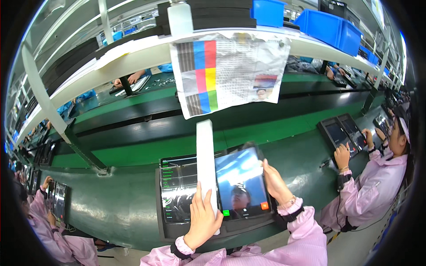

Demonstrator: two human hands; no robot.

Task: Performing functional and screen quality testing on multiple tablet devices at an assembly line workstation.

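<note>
A long white bar (pixel 205 159) stands between two tablets, with the fingers of my left hand (pixel 202 221) wrapped over its lower part. To its right is a lit tablet (pixel 237 186), its screen showing a camera picture with green and orange buttons at the bottom. My right hand (pixel 277 184) grips this tablet's right edge, some fingers hidden. Left of the bar lies a second tablet (pixel 179 195), dark-screened with green text lines and glare. A black tray (pixel 165 230) lies under both tablets.
A green-topped bench (pixel 115 199) runs across the view. A printed colour sheet (pixel 228 75) hangs from the shelf ahead, where blue bins (pixel 328 31) stand. Co-workers in pink (pixel 368 181) handle tablets at right and left (pixel 57 199). A metal post (pixel 84 155) meets the bench at left.
</note>
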